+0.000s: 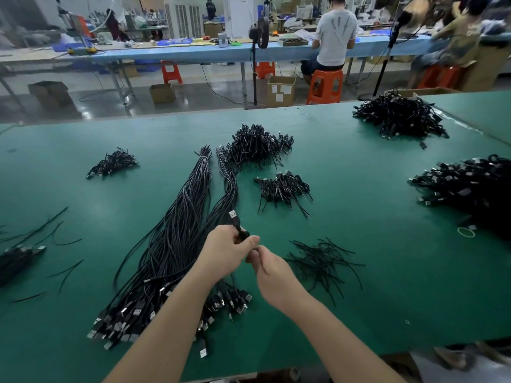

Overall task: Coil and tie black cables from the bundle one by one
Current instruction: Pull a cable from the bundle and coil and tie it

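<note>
Both hands met just above the desk (359,272), and the grip was tight on both sides; the left hand (225,251) curled round a small coiled black cable (243,235), its USB plug (233,215) sticking up past the knuckles; the right hand (272,272) pinched something thin at the coil's near side, probably a tie, though the fingers hid it, so I could not tell for certain; the step in hand looked like fastening the coil.

Directly beneath the hands lay the bundle of straight cables (177,244), fanned out with plugs toward the person; just to the right sat a loose scatter of black ties (323,261); farther out were heaps of finished coils (258,145), with more stacked at the right edge (470,186).

The likeliest failure, judged from here, was the coil springing open; stiff cable stores tension, and any easing of the left hand's hold before the tie was twisted shut would let the loops slip; the tie itself was thin and could slide from the pinch; the dangling tail could also snag the bundle below.
</note>
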The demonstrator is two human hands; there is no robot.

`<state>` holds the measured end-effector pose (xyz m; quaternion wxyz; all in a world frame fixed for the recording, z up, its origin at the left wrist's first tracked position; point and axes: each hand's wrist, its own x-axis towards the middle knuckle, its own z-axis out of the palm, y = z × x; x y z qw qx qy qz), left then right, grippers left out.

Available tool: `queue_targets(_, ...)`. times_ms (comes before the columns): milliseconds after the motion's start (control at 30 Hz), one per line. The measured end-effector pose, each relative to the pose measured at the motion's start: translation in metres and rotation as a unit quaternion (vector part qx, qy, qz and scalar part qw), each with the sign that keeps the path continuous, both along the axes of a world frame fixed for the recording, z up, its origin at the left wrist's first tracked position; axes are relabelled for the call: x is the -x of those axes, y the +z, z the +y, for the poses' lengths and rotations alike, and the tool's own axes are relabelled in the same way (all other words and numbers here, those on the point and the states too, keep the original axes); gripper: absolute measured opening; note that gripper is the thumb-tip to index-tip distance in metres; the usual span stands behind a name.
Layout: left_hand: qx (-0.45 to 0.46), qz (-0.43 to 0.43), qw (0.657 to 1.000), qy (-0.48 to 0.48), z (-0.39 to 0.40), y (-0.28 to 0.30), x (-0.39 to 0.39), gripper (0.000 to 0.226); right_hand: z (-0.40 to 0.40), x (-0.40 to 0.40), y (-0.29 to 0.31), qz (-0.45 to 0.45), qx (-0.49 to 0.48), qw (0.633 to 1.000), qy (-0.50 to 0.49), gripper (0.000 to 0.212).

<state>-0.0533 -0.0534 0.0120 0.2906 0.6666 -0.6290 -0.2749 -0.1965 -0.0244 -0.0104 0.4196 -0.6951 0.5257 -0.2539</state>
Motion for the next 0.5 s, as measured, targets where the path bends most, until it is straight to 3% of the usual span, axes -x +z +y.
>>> queue_targets(133,-0.031,0.0,1.0,-0.001,-0.006,-0.007,0.004,0.041,-0.001,-0.005,-0.018,-0.022,0.006,0.999,-0.042,0.037)
queue_targets(300,-0.17,0.13,0.977,-0.014,-0.003,-0.015,0.002,0.034,-0.004,-0.008,-0.043,-0.044,-0.008,0.993,-0.105,0.038)
queue_targets(400,-0.177,-0.001,0.984,-0.009,-0.004,-0.013,-0.006,0.04,-0.006,-0.005,-0.058,-0.03,0.001,0.989,-0.144,0.038)
queue_targets(433,-0.14,-0.054,0.989,-0.007,-0.005,-0.012,-0.007,0.038,-0.006,-0.003,-0.062,-0.027,0.004,0.989,-0.146,0.038)
queue_targets(500,-0.041,-0.061,0.997,-0.016,-0.006,-0.005,-0.001,0.028,-0.005,-0.001,-0.07,-0.023,0.011,0.99,-0.137,0.037)
